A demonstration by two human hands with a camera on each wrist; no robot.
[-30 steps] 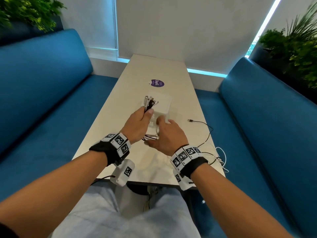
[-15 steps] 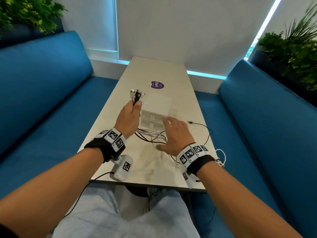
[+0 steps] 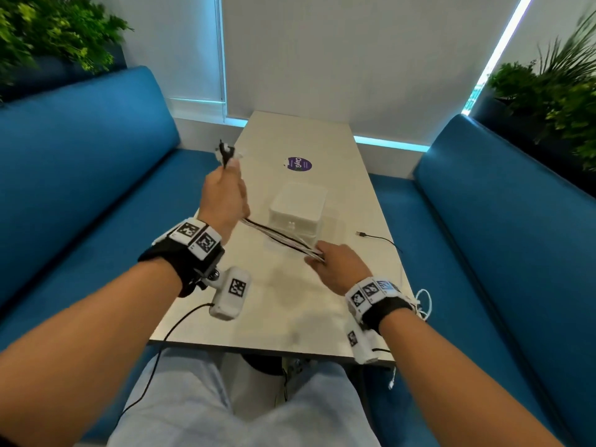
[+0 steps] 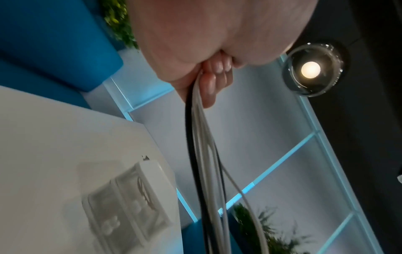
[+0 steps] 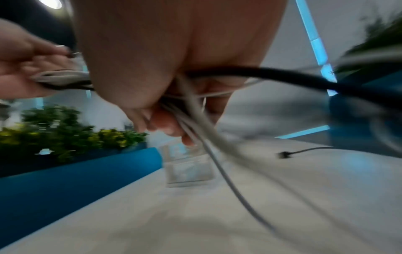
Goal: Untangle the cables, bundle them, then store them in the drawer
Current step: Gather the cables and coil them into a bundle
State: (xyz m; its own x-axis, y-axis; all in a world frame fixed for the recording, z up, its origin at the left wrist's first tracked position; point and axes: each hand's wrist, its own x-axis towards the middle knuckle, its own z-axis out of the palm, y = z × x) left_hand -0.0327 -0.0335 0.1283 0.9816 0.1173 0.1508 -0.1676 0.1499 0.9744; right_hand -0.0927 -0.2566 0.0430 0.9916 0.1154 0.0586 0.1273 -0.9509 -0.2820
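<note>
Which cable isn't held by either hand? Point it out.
The thin black cable lying loose on the table, right of the drawer box; the others run between both hands.

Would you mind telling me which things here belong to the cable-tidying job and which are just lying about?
Part of the job:
- cable bundle, stretched between left hand and right hand
- loose black cable
- white drawer box

Just lying about:
- purple sticker
- plants
- blue benches

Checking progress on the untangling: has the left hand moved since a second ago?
Yes. The left hand gripping the cables moved leftward, away from the drawer box.
</note>
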